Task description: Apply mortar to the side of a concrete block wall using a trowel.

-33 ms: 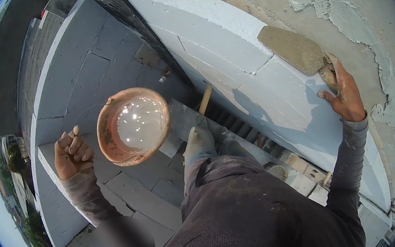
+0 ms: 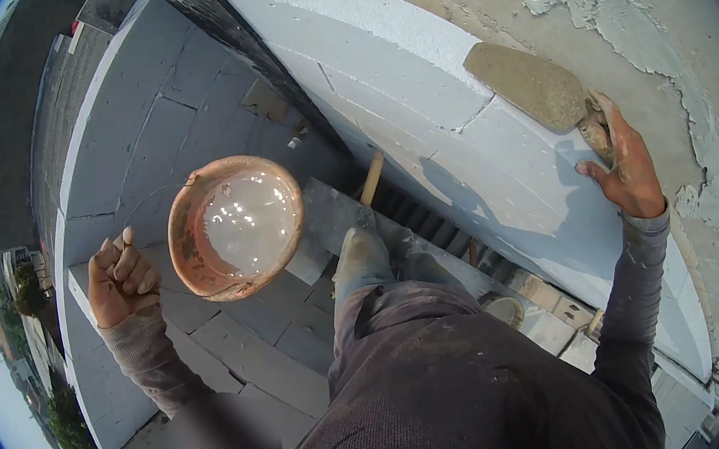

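On the left, my left hand (image 2: 125, 276) is closed, fingers curled round the thin wire handle of an orange-brown bucket (image 2: 186, 243). The bucket hangs just right of that hand, over a floor of grey-white blocks. Milky, sunlit liquid (image 2: 253, 221) fills part of it. At the far right, my right hand (image 2: 628, 163) grips a trowel by its handle, mostly hidden by the palm and fingers. The trowel's broad mortar-coated blade (image 2: 529, 84) points up and left, over the top edge of the pale block wall (image 2: 416, 96).
Rough mortar (image 2: 623, 30) covers the surface beyond the wall. A dark board (image 2: 253, 53) stands upright against the blocks. Below me are my boots (image 2: 359, 260), a wooden handle (image 2: 374, 178), a dark slatted gap (image 2: 432, 226) and a small round container (image 2: 505, 310).
My left hand and the bucket have shifted slightly left, the bucket also a little upward. My right hand and the trowel have barely moved.
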### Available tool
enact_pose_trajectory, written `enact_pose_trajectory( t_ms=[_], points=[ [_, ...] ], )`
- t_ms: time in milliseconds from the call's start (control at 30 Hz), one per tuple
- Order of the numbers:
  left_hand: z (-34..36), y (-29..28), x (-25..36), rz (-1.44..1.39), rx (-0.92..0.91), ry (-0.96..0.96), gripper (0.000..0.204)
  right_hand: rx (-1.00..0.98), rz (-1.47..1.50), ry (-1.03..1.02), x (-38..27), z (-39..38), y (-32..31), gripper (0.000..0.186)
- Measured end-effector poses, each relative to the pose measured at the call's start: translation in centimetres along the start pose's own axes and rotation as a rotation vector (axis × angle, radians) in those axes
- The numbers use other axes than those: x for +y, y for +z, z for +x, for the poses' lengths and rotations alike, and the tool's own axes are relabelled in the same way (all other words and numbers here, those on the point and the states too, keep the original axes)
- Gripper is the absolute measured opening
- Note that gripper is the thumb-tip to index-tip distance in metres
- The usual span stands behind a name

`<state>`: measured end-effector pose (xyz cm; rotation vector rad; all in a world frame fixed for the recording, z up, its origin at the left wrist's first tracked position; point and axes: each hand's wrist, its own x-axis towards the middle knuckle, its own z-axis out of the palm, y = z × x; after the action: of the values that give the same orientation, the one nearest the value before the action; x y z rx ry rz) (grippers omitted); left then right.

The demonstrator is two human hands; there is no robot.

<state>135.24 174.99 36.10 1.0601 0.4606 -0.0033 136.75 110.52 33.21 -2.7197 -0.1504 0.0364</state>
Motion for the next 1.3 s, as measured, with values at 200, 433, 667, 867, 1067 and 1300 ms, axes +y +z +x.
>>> enact_pose_trajectory(
  t_ms=[200,433,667,867,1067,1300],
  points=[
    [1.1,2.9,4.6,0.114,-0.134,0.017,0.035,0.117,-0.128,-0.134,-0.2,-0.7,0.8,0.103],
    [2.3,6.1,7.3,0.363,-0.178,0.034,0.034,0.41,-0.066,-0.302,-8.6,-4.9,2.0,0.071],
    [3.4,12.4,14.6,0.628,-0.378,0.062,0.025,-0.365,0.936,0.044,-14.1,2.1,24.1,0.087],
    [4.9,19.7,23.8,0.909,-0.538,0.192,0.028,-0.872,2.077,-0.045,-20.5,10.0,29.9,0.106],
    [7.9,24.7,28.5,0.912,-0.667,0.153,0.03,-0.792,2.725,-0.091,-27.1,17.3,26.3,0.101],
    [14.0,27.2,26.7,1.234,-0.485,0.546,0.031,-0.662,2.891,-0.195,-31.8,24.5,24.1,0.1]
  ],
)
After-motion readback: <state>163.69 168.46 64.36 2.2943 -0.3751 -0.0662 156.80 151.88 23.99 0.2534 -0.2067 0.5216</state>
